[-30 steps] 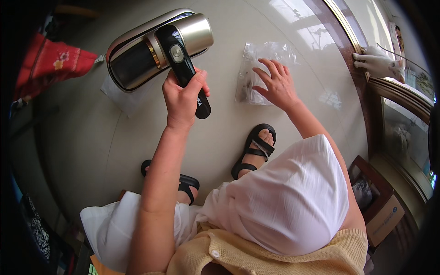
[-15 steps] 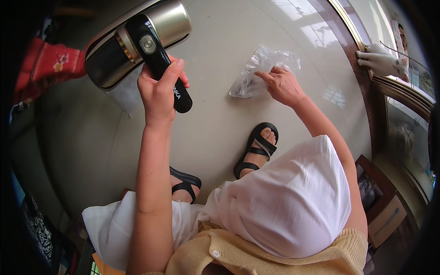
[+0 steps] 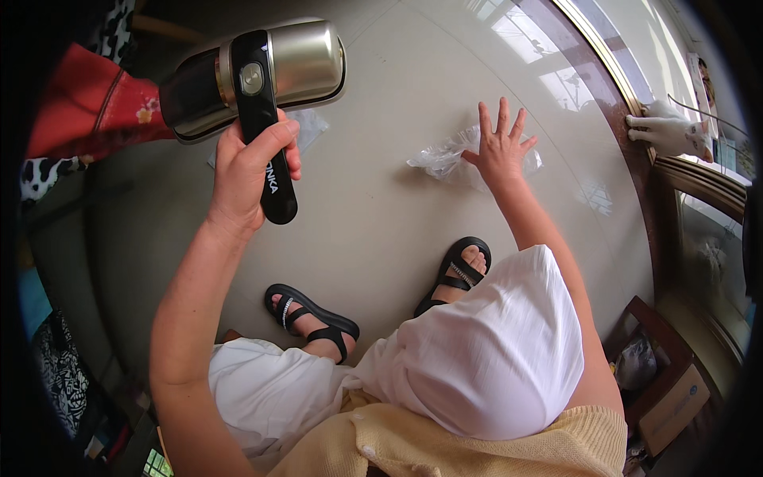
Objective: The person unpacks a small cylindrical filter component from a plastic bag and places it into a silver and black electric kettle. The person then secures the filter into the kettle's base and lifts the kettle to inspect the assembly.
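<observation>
My left hand (image 3: 248, 167) is wrapped around the black handle of a handheld appliance (image 3: 306, 62), with the thumb along its side. This appliance has a silvery-gold and black rounded body and a round button at the top of the handle; it is held up above the floor. Its dark end meets or overlaps red flowered fabric (image 3: 91, 111) at the left; I cannot tell whether they touch. My right hand (image 3: 502, 149) is spread with nothing in it, over a crumpled clear plastic bag (image 3: 439, 162) on the floor. Another clear plastic piece (image 3: 313, 129) shows partly behind the appliance.
A white cat (image 3: 671, 137) is by the door frame at the upper right. My feet wear black sandals (image 3: 338, 319) on the pale tiled floor (image 3: 373, 215). A wooden box-like piece (image 3: 675, 405) stands at lower right. Black-and-white patterned fabric (image 3: 60, 370) lies at lower left.
My right hand has opened from its bunched fingers at the plastic bag and spread wide. The appliance has turned with its handle more upright, and my left elbow has swung outward. My left foot has moved forward.
</observation>
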`<state>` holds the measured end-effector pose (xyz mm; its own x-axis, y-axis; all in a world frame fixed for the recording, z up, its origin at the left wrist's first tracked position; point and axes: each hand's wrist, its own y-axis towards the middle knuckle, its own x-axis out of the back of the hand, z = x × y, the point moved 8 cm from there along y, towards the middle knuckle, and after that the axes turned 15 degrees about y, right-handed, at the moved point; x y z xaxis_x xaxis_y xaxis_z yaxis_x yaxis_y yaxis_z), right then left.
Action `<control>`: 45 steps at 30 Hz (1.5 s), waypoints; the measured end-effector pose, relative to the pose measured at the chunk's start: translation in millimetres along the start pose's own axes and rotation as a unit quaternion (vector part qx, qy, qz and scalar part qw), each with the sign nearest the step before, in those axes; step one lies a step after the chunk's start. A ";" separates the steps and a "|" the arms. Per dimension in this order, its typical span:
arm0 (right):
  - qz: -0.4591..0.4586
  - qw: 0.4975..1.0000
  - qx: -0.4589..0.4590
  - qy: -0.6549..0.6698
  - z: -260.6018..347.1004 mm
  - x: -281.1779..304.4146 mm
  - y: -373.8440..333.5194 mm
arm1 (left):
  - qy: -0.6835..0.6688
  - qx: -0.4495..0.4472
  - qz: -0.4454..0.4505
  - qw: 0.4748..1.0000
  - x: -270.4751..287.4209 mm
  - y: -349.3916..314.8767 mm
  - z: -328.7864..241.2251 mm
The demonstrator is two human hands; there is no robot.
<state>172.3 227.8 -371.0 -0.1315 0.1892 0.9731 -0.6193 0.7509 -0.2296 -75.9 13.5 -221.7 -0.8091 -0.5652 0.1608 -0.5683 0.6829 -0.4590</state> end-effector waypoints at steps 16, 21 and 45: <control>0.101 0.911 0.307 0.257 59.6 -34.3 2.4 | -0.035 0.192 -0.077 0.978 79.7 -191.6 -47.0; 0.227 0.867 0.420 0.143 171.6 54.3 31.3 | -0.054 0.167 -0.172 0.969 117.1 -224.7 -42.4; 0.073 0.857 0.498 0.108 409.1 -49.7 42.2 | -0.344 0.359 -0.220 0.840 139.5 -267.8 -19.0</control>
<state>-164.0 -8.8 -421.5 -0.1836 0.4275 0.8851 -0.9764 -0.1837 -0.1138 -39.5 -239.5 -59.8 -0.1275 -0.9916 0.0235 -0.3532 0.0232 -0.9352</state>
